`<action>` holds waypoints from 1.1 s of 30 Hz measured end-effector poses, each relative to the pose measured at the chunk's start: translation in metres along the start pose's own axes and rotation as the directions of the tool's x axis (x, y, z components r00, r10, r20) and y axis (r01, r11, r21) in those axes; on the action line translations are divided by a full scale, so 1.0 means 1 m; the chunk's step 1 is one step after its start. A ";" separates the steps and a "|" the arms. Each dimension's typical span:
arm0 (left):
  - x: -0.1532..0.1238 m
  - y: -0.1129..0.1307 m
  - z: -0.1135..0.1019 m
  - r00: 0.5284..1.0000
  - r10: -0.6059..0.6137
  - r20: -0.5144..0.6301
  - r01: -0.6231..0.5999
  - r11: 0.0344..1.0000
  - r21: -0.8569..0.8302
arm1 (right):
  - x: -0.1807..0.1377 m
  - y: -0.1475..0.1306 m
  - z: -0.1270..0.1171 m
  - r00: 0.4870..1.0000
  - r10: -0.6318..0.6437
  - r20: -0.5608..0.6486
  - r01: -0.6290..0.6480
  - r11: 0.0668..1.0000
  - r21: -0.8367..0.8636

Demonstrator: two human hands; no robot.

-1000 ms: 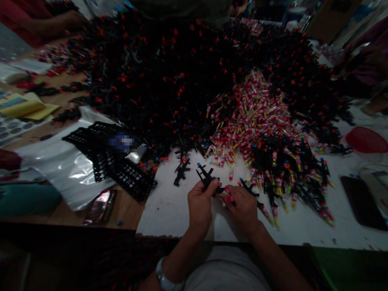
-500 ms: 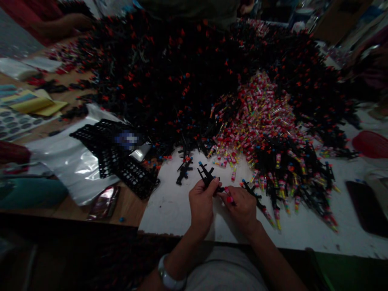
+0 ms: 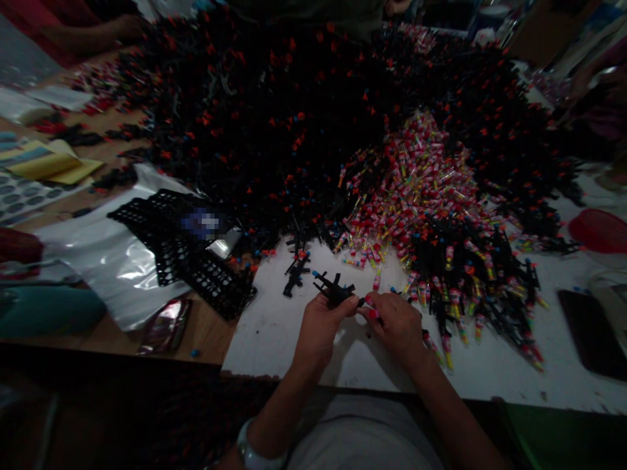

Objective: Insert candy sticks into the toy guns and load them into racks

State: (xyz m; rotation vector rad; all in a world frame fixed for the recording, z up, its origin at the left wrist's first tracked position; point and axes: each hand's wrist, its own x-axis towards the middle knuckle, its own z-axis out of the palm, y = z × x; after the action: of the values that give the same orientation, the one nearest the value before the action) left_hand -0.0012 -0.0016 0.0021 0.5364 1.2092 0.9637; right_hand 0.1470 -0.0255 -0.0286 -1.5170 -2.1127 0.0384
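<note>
Between thumb and fingers, my left hand (image 3: 318,329) grips a black toy gun (image 3: 334,288) with a blue tip, its barrel pointing up and to the left. Close on its right, my right hand (image 3: 396,326) pinches a small candy tube (image 3: 373,314) with a red cap at the rear end of the gun. The fingers cover most of the tube, so I cannot tell whether it is joined to the gun. Another black toy gun (image 3: 296,275) lies on the white board beyond my left hand. Toy guns with candy tubes (image 3: 445,343) lie right of my right hand.
A large heap of black toy guns (image 3: 255,130) covers the back. Candy tubes (image 3: 421,176) are piled in front of it. To the left are a black mesh basket (image 3: 191,261) and a plastic bag (image 3: 112,228); a phone (image 3: 590,333) and red sieve (image 3: 600,230) lie right.
The toy gun has tilted further left and sunk slightly, with my left hand lower. My right hand has shifted a little to the right, still pinching the candy tube.
</note>
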 end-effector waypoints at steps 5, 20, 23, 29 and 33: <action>0.002 -0.005 0.008 0.994 0.070 -0.088 -0.077 0.994 -0.078 | 0.000 0.000 0.000 0.999 -0.035 -0.012 0.036 0.998 0.047; 0.016 0.031 -0.027 0.880 0.468 -0.083 -0.344 0.747 0.568 | 0.000 0.051 -0.071 0.920 0.212 -0.329 -0.279 0.945 -0.172; 0.033 0.051 -0.055 0.764 0.629 -0.148 -0.144 0.389 0.910 | 0.009 0.072 -0.100 0.790 0.354 -0.500 -0.522 0.816 -0.248; 0.039 0.040 -0.060 0.897 0.395 -0.199 0.049 0.358 0.933 | 0.022 0.018 -0.032 0.875 0.483 0.022 -0.475 0.850 0.228; 0.029 0.025 -0.045 0.918 0.324 -0.229 -0.024 0.622 0.783 | 0.016 -0.021 0.014 0.904 0.344 0.255 -0.423 0.807 0.411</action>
State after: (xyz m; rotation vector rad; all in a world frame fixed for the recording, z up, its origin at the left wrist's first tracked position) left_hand -0.0506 0.0300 -0.0073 1.2293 1.9446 0.6711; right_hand 0.1188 -0.0154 -0.0276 -1.6503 -1.7026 0.7872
